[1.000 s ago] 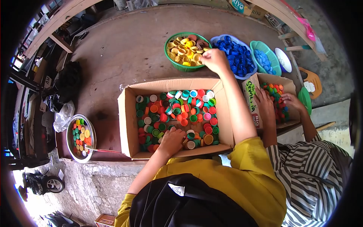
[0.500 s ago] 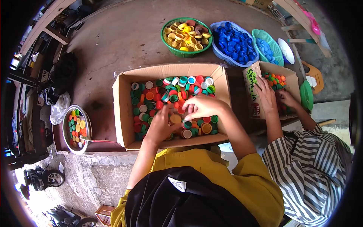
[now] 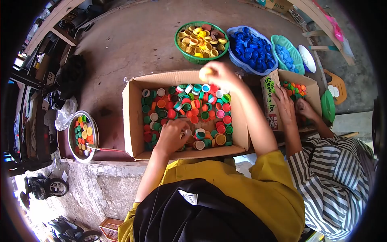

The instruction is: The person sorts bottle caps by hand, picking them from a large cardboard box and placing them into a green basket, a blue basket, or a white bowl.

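In front of me a cardboard box (image 3: 238, 129) holds many loose bottle caps in red, green, orange, white and tan. My right hand (image 3: 221, 74) is raised over the box's far edge, its fingers closed on a tan-yellow bottle cap (image 3: 206, 73). Just beyond it stands a green basket (image 3: 197, 60) of yellow, tan and brown caps. My left hand (image 3: 174, 135) is low in the box, fingers curled, with a pale bottle cap (image 3: 187, 132) at the fingertips, partly hidden.
Blue caps fill a light-blue basket (image 3: 258, 72); paler ones lie in a turquoise basket (image 3: 299, 66). At left is a metal bowl (image 3: 93, 155) of mixed caps. On the right, a co-worker's hands (image 3: 285, 105) are at a smaller cap-filled box (image 3: 269, 97).
My right hand has lifted out of the box towards the green basket, carrying a tan-yellow cap. My left hand has stayed low in the box, its fingers now more curled.
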Motion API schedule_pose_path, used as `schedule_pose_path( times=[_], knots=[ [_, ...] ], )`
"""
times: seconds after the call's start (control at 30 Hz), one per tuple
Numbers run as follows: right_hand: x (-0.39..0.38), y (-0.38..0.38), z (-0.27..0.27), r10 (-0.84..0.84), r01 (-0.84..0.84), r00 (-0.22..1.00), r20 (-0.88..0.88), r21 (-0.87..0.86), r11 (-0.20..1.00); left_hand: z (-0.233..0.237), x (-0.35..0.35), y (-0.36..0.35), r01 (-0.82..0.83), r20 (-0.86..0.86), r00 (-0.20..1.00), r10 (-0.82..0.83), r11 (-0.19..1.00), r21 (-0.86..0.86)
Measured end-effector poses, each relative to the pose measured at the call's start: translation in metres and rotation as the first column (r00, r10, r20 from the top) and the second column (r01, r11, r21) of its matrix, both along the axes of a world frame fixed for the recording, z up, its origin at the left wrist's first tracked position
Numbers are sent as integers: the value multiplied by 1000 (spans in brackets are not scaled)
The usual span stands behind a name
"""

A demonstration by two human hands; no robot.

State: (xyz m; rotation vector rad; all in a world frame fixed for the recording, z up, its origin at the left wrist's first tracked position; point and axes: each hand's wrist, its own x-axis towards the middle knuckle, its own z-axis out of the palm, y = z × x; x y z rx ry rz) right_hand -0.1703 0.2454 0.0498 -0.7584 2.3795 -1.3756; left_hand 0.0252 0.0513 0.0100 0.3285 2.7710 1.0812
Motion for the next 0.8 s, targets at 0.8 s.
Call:
schedule_pose_path(
  times=[0.8],
  knots=[
    [125, -48, 14, -103, -16, 774, -625, -183, 983, 16, -6, 15, -113, -43, 966, 254, 567, 816]
  ],
)
